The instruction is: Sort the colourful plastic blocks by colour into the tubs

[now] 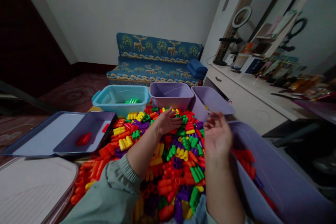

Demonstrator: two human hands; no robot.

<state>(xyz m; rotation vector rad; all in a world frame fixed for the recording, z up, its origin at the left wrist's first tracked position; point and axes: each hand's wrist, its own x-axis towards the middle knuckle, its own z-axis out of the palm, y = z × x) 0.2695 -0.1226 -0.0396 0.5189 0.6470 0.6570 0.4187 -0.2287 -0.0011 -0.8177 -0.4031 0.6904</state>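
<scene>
A wide heap of plastic building pieces (170, 173) in red, orange, yellow, green and purple, many shaped like joined tubes, spreads below my arms. My left hand (168, 122) hovers over the far part of the heap, palm turned to the right and fingers stretched out, holding nothing. To its right, my right hand (217, 133) is raised with the palm facing up and inward. Its fingers are slightly curled and apart, and nothing lies in it. A yellow tube piece (126, 142) and a green tube piece (196, 174) lie in the heap.
Behind the heap stand a light blue bin (105, 103) with green pieces, a purple bin (172, 102) and another purple bin (217, 106). A large purple bin (283, 175) with red pieces sits right. Left are a shallow purple tray (86, 122) and a white lid (34, 189).
</scene>
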